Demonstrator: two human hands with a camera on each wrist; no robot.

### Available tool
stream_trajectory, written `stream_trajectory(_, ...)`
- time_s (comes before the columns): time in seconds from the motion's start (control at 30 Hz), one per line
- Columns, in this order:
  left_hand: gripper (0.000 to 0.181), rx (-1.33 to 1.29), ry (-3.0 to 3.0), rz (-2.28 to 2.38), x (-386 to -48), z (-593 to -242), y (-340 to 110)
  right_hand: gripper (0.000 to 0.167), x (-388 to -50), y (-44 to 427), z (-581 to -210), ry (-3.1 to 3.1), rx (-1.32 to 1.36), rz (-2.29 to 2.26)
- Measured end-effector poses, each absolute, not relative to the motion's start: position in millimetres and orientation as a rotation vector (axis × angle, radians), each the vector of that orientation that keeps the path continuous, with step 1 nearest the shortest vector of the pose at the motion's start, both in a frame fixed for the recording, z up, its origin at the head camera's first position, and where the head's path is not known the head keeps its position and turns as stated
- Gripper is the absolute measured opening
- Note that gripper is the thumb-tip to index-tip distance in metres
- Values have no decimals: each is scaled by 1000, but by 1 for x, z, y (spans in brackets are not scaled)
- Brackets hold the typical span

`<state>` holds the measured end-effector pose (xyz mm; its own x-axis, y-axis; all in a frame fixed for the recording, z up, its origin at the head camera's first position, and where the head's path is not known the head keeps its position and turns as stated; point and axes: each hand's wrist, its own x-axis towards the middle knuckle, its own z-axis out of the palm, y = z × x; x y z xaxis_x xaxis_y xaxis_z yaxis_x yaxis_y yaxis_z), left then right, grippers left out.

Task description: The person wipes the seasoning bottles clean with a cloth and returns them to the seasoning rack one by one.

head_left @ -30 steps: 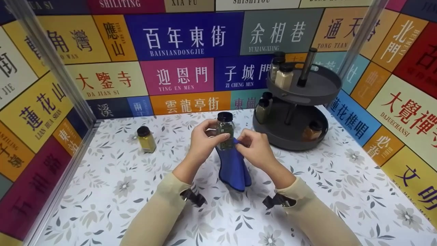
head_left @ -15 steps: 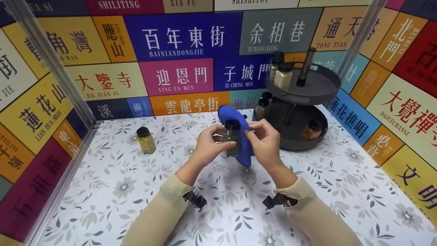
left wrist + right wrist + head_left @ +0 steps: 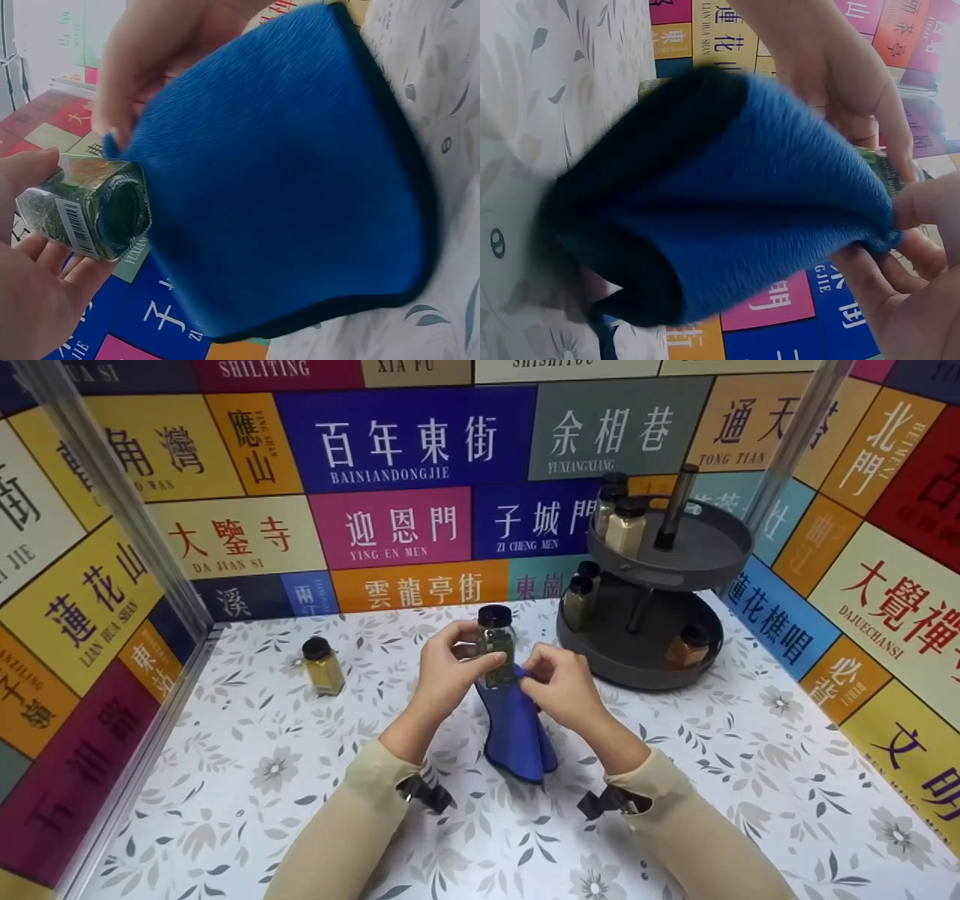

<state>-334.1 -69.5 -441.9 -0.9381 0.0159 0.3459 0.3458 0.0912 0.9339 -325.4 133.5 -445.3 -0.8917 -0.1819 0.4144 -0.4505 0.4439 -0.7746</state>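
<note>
My left hand [image 3: 444,666] holds a black-capped spice jar [image 3: 495,641] upright above the table, thumb across its front. Green contents and a barcode label show on this jar in the left wrist view, where its base faces the camera. Just right of it, my right hand [image 3: 561,684] pinches a blue cloth [image 3: 514,735] by one edge. The cloth hangs down below the jar, its dark-bordered lower end spread and folded. In the right wrist view the cloth [image 3: 772,180] covers much of the jar. A jar with yellow contents [image 3: 324,667] stands to the left.
A dark grey two-tier round rack [image 3: 645,667] stands at the back right. Cream-coloured contents fill a jar [image 3: 625,529] on its upper tier; a reddish-brown jar [image 3: 688,646] sits below. Sign-patterned walls surround the floral-patterned tabletop [image 3: 285,810].
Half a second ago the cloth was raised along the jar's right side; now it hangs down again. Jar and both hands have shifted slightly left, the jar also a little upward.
</note>
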Motion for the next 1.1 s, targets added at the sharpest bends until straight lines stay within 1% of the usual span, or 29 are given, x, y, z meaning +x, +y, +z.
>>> stream_trajectory(0.17,48,-371,-2114,-1967,-335,-442,-70,2,-324,132,-446,-2424,508,1432)
stream_trajectory(0.37,47,-389,-2151,-1980,-334,-447,-64,8,-323,131,-444,-2207,488,1495)
stream_trajectory(0.6,46,-495,-2279,-1912,-331,-451,-59,8,-323,135,-439,-1892,509,1658)
stream_trajectory(0.73,46,-514,-2297,-1890,-331,-450,-60,7,-322,135,-437,-1816,540,1685)
stream_trajectory(0.9,49,-467,-2216,-1936,-331,-447,-63,7,-324,133,-439,-1950,554,1623)
stream_trajectory(1.1,49,-367,-2152,-1939,-332,-441,-68,10,-326,134,-445,-2269,639,1389)
